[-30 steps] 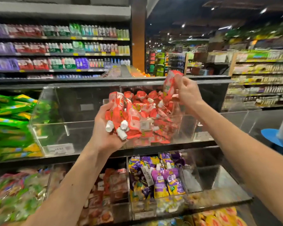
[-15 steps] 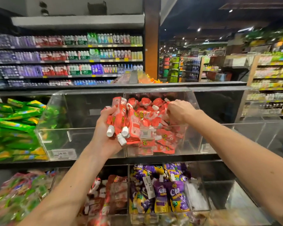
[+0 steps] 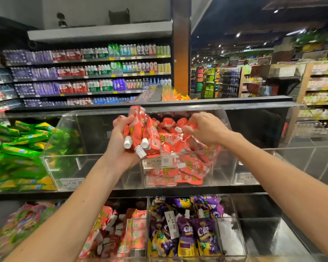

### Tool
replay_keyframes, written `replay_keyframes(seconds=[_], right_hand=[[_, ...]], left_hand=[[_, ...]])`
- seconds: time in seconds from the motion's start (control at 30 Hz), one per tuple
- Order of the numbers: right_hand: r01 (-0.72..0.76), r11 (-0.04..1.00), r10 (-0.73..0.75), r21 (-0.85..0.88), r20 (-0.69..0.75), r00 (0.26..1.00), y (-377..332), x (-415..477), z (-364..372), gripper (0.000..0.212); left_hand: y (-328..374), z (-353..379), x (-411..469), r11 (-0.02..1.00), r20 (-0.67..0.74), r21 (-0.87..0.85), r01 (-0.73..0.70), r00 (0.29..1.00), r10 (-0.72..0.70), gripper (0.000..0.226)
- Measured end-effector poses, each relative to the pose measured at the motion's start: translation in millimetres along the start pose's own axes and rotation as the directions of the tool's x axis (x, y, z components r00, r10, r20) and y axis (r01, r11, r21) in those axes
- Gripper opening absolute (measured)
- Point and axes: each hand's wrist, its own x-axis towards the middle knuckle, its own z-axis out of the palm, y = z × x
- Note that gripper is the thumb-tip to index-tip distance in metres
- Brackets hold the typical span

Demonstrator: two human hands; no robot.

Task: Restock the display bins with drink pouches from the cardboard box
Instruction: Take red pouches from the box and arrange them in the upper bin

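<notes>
My left hand (image 3: 119,148) grips a bundle of red drink pouches (image 3: 140,129) with their white caps pointing down, held just left of the clear display bin (image 3: 222,167). That bin holds a heap of the same red pouches (image 3: 189,163). My right hand (image 3: 206,127) is over the heap with its fingers curled down among the top pouches. Its fingertips are hidden, so whether they pinch a pouch is unclear. The cardboard box is out of view.
Left of the red bin stands a clear bin with no pouches (image 3: 80,165), then a bin of green pouches (image 3: 17,148). The lower tier holds red pouches (image 3: 112,233) and purple pouches (image 3: 195,229). Bottle shelves (image 3: 91,72) line the back.
My right hand came down from holding one red pouch up above the bin and now lies on the heap. My left hand has lifted its bundle slightly higher.
</notes>
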Motion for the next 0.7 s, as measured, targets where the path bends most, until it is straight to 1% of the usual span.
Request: replay_keyframes(seconds=[0.03, 0.07, 0.1, 0.13, 0.17, 0.23, 0.3, 0.4, 0.53, 0.57, 0.6, 0.67, 0.7], right_hand=[[0.02, 0.981, -0.017, 0.195, -0.013, 1.0, -13, -4, -6, 0.047], [0.023, 0.91, -0.039, 0.413, 0.03, 0.999, -29, -9, -12, 0.045], [0.002, 0.815, -0.069, 0.579, 0.094, 0.993, -43, -14, -15, 0.044], [-0.023, 0.752, -0.088, 0.659, 0.135, 0.987, -56, -19, -12, 0.045], [-0.035, 0.737, -0.083, 0.675, 0.142, 0.986, -64, -23, -5, 0.049], [-0.054, 0.752, -0.022, 0.658, 0.107, 0.994, -70, -26, 13, 0.064], [-0.08, 0.749, 0.042, 0.657, 0.074, 0.996, -64, -25, 26, 0.07], [-0.133, 0.71, 0.092, 0.692, 0.095, 0.991, -52, -25, 29, 0.065], [-0.202, 0.697, 0.128, 0.688, 0.157, 0.979, -36, -26, 22, 0.065], [-0.23, 0.677, 0.143, 0.699, 0.182, 0.973, -30, -26, 20, 0.065], [-0.265, 0.633, 0.155, 0.728, 0.216, 0.964, -24, -25, 17, 0.063], [-0.343, 0.515, 0.185, 0.785, 0.289, 0.939, -11, -24, 12, 0.058], [-0.377, 0.474, 0.209, 0.795, 0.314, 0.926, -4, -24, 9, 0.055]], left_hand=[[1, 4, 2, 1.0, -0.002, 0.001, 0.004, 1.0, -0.004, 0.05], [2, 8, 4, 1.0, 0.011, -0.009, 0.011, 1.0, -0.011, 0.052], [1, 12, 5, 1.0, 0.029, -0.021, 0.014, 1.0, -0.013, 0.05], [0, 15, 7, 1.0, 0.036, -0.019, 0.018, 0.999, -0.017, 0.047], [-4, 18, 7, 1.0, 0.038, -0.021, 0.019, 0.999, -0.018, 0.044], [-11, 18, 9, 0.999, 0.044, -0.04, 0.016, 0.999, -0.015, 0.044], [-17, 17, 12, 0.998, 0.058, -0.048, 0.031, 0.998, -0.029, 0.042], [-22, 19, 17, 0.998, 0.071, -0.025, 0.054, 0.996, -0.052, 0.042], [-27, 22, 31, 0.997, 0.079, 0.031, 0.065, 0.995, -0.067, 0.044], [-29, 22, 35, 0.996, 0.087, 0.046, 0.075, 0.993, -0.079, 0.046], [-30, 23, 39, 0.995, 0.111, 0.05, 0.089, 0.989, -0.095, 0.045], [-32, 24, 47, 0.994, 0.137, 0.031, 0.104, 0.985, -0.107, 0.038], [-33, 25, 51, 0.994, 0.129, 0.022, 0.107, 0.986, -0.109, 0.035]])
